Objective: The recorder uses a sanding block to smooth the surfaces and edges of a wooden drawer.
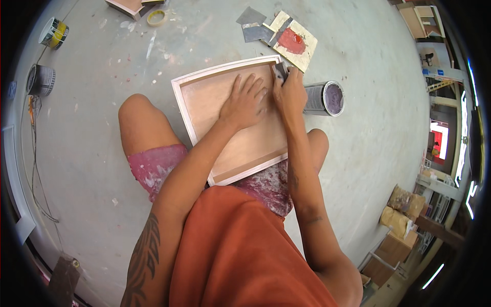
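A shallow wooden drawer-like box (245, 148) with a whitish rim rests across my lap, tilted toward the far right. My left hand (245, 102) lies flat on its inner panel, fingers spread. At the box's far right corner, my right hand (290, 92) is closed around a small dark flat scraper (281, 72), held against the rim. The fingers partly cover the scraper. Just beyond that corner lies a pale board (306, 48) with a smear of red paste (292, 42). Beside my right wrist stands an open can (314, 99) of greyish-purple material.
Grey flat spreader plates (255, 34) lie by the board. On the floor at far left are two cans (46, 81), a yellow tape roll (156, 18) and another wooden piece (128, 7). A cable (35, 163) runs along the left. Boxes (388, 250) and shelving line the right side.
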A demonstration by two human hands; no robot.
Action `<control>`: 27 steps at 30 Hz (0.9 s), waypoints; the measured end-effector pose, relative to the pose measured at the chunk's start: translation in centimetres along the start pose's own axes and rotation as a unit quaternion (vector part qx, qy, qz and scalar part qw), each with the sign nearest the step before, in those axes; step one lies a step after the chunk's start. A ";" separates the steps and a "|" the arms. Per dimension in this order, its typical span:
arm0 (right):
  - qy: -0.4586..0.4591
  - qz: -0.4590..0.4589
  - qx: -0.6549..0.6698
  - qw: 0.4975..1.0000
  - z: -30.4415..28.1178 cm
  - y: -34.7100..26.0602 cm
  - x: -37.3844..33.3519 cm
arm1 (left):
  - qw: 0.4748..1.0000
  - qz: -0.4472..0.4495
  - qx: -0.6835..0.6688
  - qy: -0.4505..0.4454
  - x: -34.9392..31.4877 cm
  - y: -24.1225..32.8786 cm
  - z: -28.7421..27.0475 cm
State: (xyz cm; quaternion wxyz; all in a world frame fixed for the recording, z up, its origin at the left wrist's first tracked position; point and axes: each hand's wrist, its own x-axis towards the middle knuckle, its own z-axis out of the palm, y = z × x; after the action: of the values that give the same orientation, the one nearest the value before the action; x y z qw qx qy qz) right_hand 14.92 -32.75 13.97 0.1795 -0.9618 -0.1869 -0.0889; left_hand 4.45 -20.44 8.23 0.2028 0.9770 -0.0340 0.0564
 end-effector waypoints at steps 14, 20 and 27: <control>0.004 -0.022 -0.061 0.998 1.1 -0.8 3.0 | 1.000 0.006 0.006 -0.001 0.1 -0.2 -0.1; 0.003 0.013 -0.052 0.999 0.2 0.6 -0.9 | 1.000 0.017 -0.005 -0.005 -0.1 -0.1 0.1; 0.033 -0.011 -0.013 0.999 0.5 0.7 0.6 | 1.000 0.019 -0.014 -0.018 0.0 0.0 -0.8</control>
State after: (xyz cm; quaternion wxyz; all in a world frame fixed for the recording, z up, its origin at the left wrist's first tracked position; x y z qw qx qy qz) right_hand 15.80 -33.00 13.42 0.1720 -0.9584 -0.1907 -0.1247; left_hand 4.35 -20.15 8.96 0.2151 0.9740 -0.0572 0.0421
